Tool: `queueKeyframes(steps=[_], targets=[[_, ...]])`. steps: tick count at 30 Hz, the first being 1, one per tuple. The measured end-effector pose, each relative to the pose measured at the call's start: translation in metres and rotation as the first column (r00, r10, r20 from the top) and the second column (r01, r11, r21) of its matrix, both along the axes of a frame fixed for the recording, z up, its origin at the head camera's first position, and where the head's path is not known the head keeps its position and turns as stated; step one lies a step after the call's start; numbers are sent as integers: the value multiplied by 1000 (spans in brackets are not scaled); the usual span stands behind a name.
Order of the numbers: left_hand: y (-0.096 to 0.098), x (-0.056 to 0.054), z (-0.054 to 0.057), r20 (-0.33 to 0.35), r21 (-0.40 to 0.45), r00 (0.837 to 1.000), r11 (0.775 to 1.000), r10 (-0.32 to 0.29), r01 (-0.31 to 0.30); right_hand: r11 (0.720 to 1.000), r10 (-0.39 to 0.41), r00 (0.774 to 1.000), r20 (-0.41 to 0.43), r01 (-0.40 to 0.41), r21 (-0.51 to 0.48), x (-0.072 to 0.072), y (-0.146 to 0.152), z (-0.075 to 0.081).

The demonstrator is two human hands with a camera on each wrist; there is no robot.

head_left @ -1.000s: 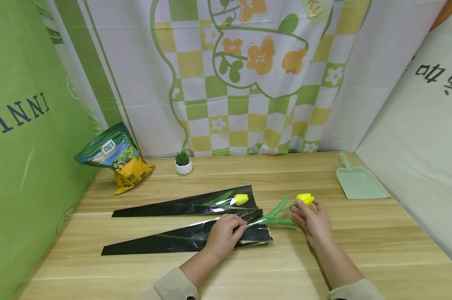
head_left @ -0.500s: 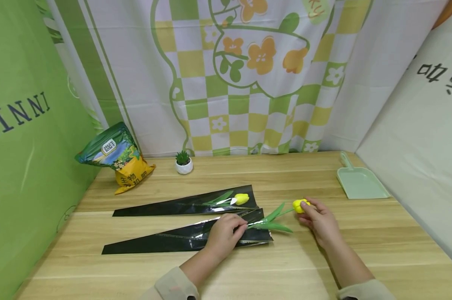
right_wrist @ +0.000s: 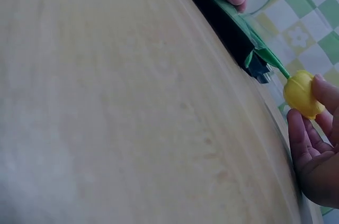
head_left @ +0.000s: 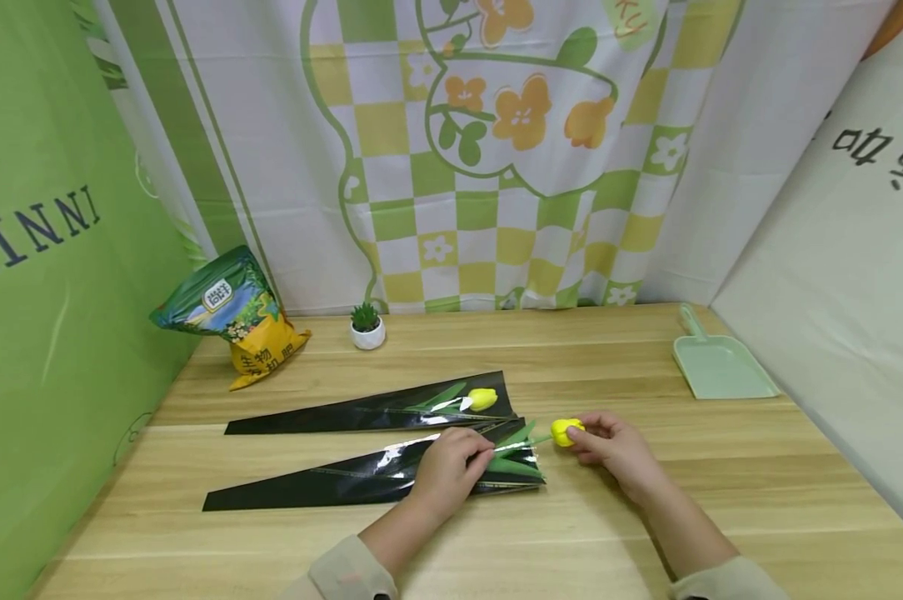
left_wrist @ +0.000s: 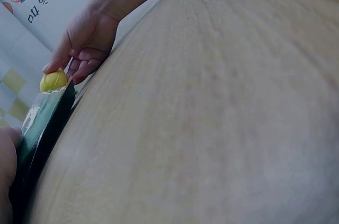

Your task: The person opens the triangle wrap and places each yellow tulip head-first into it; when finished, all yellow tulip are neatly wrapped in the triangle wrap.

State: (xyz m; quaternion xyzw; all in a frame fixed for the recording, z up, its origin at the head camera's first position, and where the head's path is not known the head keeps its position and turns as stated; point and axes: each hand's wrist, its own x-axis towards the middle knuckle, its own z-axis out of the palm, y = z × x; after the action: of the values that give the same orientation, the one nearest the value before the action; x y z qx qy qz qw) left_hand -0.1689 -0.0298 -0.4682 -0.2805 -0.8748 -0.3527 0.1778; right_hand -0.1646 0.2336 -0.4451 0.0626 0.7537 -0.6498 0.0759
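Observation:
With thumb and fingers my right hand (head_left: pixel 620 454) pinches the yellow head of an artificial tulip (head_left: pixel 566 432). The tulip's stem and green leaves lie within the wide end of the nearer black flower sleeve (head_left: pixel 309 487), while the head sticks out past its right edge. My left hand (head_left: pixel 449 471) grips that sleeve near its opening, fingers curled over the upper film. In the right wrist view, the tulip head (right_wrist: pixel 303 94) stands just beyond the sleeve's mouth. Behind lies a second black sleeve (head_left: pixel 309 419) with another yellow tulip (head_left: pixel 483 399) inside it.
At the back left stands a green and yellow bag (head_left: pixel 234 317) beside a small potted succulent (head_left: pixel 366 327). A pale green dustpan (head_left: pixel 721 367) lies at the back right. Fabric curtains (head_left: pixel 496 225) border the wooden table (head_left: pixel 586 542).
My right hand has moved left and slightly nearer, sliding the tulip's leaves and stem into the nearer sleeve. The left hand keeps its place on the sleeve.

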Motion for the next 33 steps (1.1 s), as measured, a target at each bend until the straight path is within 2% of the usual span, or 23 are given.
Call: queueKeyframes(steps=[4, 9, 15, 24, 33], targets=[[0, 0, -1, -4, 6, 1000, 1000, -2, 2, 997, 57, 998, -5, -57, 51, 0, -6, 0], [0, -1, -1, -9, 14, 1000, 1000, -6, 6, 992, 125, 992, -23, -125, 20, -2, -10, -1], [0, -1, -1, -12, 14, 1000, 1000, -5, 5, 983, 182, 983, -19, -181, 37, -4, -9, 0], [0, -1, 3, 1, 18, 1000, 1000, -8, 8, 940, 335, 942, -15, -333, 77, -9, -9, 0], [1, -1, 5, -35, -6, 999, 1000, -9, 9, 915, 382, 924, -2, -378, 142, -13, -18, 3]])
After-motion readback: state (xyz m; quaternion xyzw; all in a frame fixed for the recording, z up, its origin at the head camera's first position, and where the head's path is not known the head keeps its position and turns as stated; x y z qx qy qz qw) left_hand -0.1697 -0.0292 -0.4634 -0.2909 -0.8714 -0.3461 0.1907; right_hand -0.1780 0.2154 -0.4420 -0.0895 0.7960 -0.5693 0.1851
